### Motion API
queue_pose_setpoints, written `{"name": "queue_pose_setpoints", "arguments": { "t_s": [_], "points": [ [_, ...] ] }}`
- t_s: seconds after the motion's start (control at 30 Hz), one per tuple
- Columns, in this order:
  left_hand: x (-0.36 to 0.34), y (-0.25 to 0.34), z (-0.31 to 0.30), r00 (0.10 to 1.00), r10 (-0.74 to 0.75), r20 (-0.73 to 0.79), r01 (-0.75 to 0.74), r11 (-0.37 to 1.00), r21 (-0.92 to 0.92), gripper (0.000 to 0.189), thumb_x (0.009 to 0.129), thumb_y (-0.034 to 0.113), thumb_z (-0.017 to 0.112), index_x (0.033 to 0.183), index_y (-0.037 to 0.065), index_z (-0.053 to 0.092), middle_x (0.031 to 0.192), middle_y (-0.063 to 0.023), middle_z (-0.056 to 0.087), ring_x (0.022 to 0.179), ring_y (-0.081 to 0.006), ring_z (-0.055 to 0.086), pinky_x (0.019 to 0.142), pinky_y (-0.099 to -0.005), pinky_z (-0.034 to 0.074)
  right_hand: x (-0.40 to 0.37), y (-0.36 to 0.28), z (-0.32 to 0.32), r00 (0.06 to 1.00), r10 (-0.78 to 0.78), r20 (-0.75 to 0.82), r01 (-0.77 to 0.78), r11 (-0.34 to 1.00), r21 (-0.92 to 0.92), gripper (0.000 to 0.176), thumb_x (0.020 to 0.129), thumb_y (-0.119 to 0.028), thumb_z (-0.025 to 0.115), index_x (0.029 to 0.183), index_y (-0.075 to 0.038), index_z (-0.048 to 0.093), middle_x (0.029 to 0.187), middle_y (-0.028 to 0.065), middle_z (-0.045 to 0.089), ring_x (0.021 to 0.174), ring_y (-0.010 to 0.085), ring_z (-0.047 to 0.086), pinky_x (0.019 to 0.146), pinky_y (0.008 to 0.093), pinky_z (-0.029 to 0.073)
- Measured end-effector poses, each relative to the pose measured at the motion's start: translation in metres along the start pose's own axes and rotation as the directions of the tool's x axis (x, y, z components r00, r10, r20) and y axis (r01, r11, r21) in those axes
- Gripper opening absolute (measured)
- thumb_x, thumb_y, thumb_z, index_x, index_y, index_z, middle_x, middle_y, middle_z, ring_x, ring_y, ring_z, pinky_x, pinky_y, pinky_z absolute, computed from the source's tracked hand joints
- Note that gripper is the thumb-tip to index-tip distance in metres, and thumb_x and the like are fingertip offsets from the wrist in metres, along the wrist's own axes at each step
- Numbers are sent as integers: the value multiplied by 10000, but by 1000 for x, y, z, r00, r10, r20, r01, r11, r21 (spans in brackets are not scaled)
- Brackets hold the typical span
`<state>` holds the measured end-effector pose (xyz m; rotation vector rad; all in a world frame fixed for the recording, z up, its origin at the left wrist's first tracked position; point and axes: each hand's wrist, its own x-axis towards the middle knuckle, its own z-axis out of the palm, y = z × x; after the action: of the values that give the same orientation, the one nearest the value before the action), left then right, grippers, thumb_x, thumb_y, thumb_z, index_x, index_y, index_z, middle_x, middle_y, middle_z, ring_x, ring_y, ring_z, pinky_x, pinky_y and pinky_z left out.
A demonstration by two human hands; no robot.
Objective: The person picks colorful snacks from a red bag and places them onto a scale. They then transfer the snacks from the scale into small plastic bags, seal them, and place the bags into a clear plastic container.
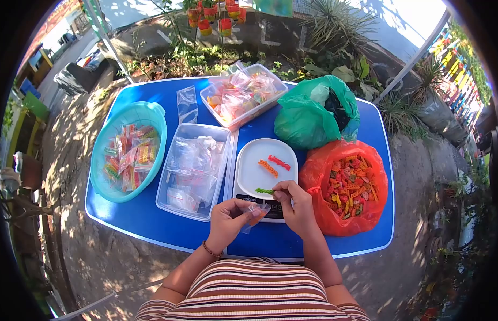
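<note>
Both grips are closed: left hand (227, 218) pinches a clear bag (253, 218), right hand (298, 209) a half-hidden green snack (264, 190).

We see a blue table (142, 214) outdoors; at its left, a teal basket (107, 193) of filled sachets; just right of it, a clear tub (164, 184) of empty bags; at the far edge, a second tub (278, 88) of packed bags; far right, a green bag (302, 125); nearer, a red bag (316, 171) of coloured snacks.
</note>
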<state>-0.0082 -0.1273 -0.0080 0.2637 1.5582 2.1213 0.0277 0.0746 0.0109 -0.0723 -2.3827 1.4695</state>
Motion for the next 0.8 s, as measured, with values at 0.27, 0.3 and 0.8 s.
{"name": "queue_pose_setpoints", "arguments": {
  "t_s": [0.27, 0.3, 0.8],
  "points": [
    [2, 8, 5, 999, 6, 51, -9, 997, 71, 275, 939, 129, 774, 1156, -37, 740, 960, -118, 786, 825, -103, 719, 728, -232, 572, -6, -16, -38, 982, -128, 140, 132, 991, -23, 112, 914, 66, 688, 1015, 20, 697, 885, 86, 718, 787, 132, 688, 693, 261, 537],
    [2, 12, 6, 997, -12, 80, 4, 995, 97, 274, 942, 138, 772, 1156, -32, 746, 958, -112, 787, 819, -97, 713, 726, -229, 569, -5, -20, -39, 980, -140, 141, 145, 989, -26, 102, 905, 60, 700, 997, 16, 704, 879, 87, 719, 782, 136, 689, 685, 260, 536],
    [5, -4, 11, 998, -39, -44, 39, 999, -18, 238, 1004, 160, 699, 1129, -39, 737, 998, -97, 777, 877, -101, 713, 789, -243, 573, 11, 6, -2, 999, -43, 26, 37, 977, 210, 127, 917, -58, 661, 987, 29, 723, 1098, 144, 639, 965, 295, 607, 831, 358, 501]
  ]
}}
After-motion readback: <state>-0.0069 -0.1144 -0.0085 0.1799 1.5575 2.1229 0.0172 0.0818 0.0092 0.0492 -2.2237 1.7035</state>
